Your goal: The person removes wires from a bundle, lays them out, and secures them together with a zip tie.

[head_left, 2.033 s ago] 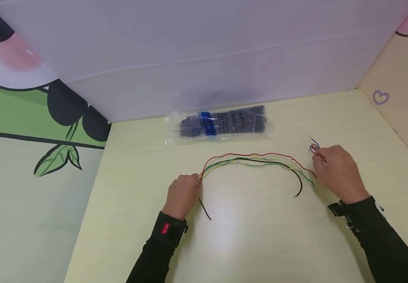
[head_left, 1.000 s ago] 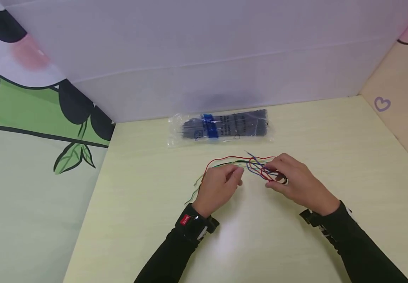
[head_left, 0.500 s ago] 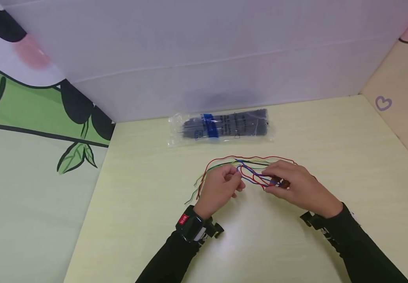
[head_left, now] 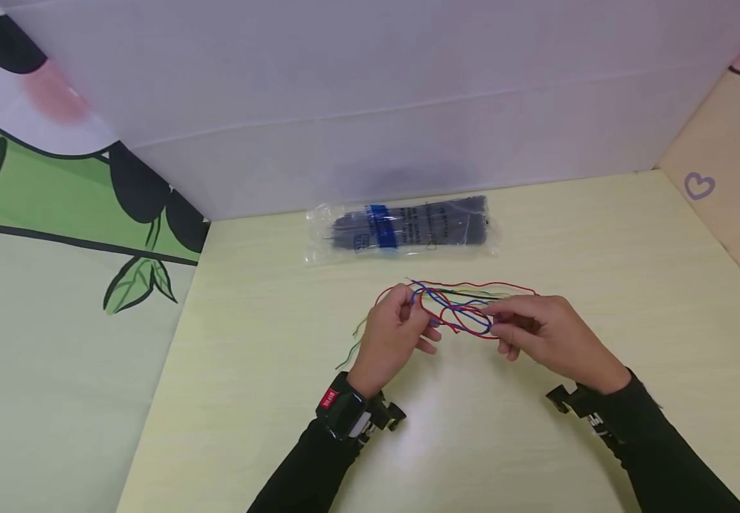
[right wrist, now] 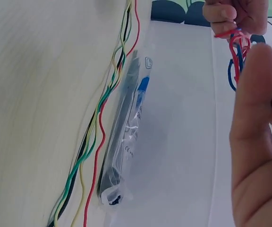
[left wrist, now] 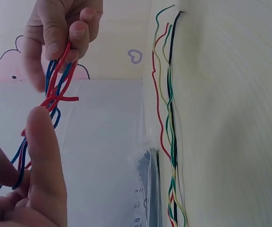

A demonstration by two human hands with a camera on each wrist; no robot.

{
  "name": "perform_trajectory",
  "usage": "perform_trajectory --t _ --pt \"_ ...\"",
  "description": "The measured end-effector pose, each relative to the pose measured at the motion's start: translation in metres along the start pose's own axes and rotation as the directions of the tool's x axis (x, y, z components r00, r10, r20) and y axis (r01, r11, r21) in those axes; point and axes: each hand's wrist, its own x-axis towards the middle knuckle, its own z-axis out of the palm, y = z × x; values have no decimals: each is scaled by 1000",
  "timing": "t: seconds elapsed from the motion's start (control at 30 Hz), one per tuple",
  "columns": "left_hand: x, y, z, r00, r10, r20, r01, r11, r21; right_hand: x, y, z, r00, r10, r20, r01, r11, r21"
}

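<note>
A tangled bundle of red and blue wires is stretched between the two hands over the middle of the table. My left hand pinches its left end with thumb and fingers. At the other end my right hand pinches the loops. From the left wrist view, the bundle hangs above the tabletop, with a short red wire end sticking out sideways. Behind and below the hands, loose red, black, green and yellow wires lie in a long strand on the table, partly hidden by both hands in the head view.
A clear plastic bag of dark, thin strips with a blue band lies farther back, near the white back wall. A pale wood tabletop extends around the hands. A side wall with a heart drawing stands at the right.
My right hand has brought the red and blue bundle leftward from the table's right side. My left hand has let go of the loose wires and taken the bundle's left end.
</note>
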Motion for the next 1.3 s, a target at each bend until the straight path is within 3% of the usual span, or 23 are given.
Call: perform_trajectory --t 0.17,0.27,0.37,0.57,0.63,0.77,0.83,0.93,1.03,1.07,1.17,1.23,1.3 --pt "-1 1 -2 997 62 -54 -59 997 51 -2 -5 -6 997 67 38 -70 995 72" --pt "-2 1 -4 990 88 -112 -81 994 70 -3 -5 -10 999 3 48 -6 999 50" --pt "-3 1 -9 984 85 -158 -81 996 33 -6 -5 -16 998 -32 45 30 999 40" --pt "-2 3 -32 933 108 -344 -128 991 -34 -17 -1 -31 993 -44 -106 53 995 82" --pt "-2 5 -33 937 111 -333 -130 991 -35 -16 -1 -31 990 -45 -134 57 994 89" --pt "0 6 -24 966 109 -233 -130 989 -76 -9 -1 -25 995 -22 -99 32 995 99" --pt "-1 5 -19 971 133 -198 -152 985 -85 -7 -1 -21 995 17 -102 -6 994 105" --pt "-3 4 -15 966 207 -154 -214 977 -28 -7 -1 -17 984 116 -135 -104 990 96" --pt "-5 2 -19 940 276 -203 -281 960 6 -9 -2 -18 959 184 -216 -169 982 86" --pt "-6 2 -23 923 293 -248 -299 954 13 -11 -2 -20 951 189 -246 -174 981 81" --pt "-7 2 -38 853 324 -410 -346 938 20 -15 -3 -27 921 179 -347 -171 984 52" --pt "-8 2 -46 811 328 -484 -354 934 39 -18 -4 -33 901 161 -402 -159 987 40" --pt "-9 2 -51 799 327 -504 -348 936 55 -21 -6 -38 884 152 -443 -156 987 28"
